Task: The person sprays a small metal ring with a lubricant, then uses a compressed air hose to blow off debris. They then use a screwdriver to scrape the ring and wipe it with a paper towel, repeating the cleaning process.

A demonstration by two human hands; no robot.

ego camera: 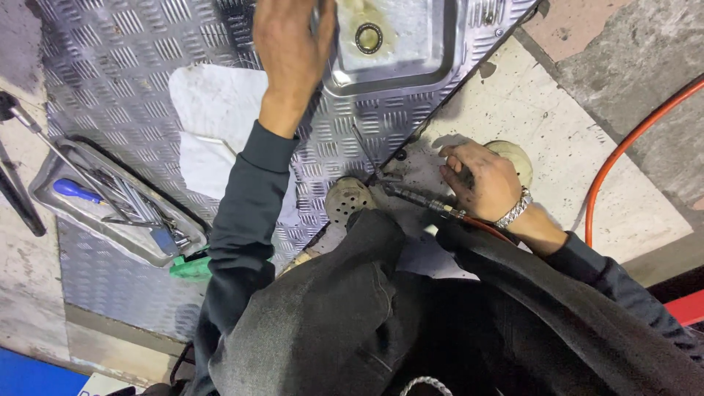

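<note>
Both my hands at work over the steel floor plate.

My left hand [293,51] reaches to the metal pan [411,66], fingers curled at its edge; I cannot tell its grip. My right hand [488,183] is closed around an air tool [418,199] low on the tile, its orange hose [623,147] trailing right. A tool tray [51,183] sits well apart, left.

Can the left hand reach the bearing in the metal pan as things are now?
Probably yes. The left hand already rests at the edge of the metal pan, and the bearing lies uncovered just beside it, with nothing between them.
</note>
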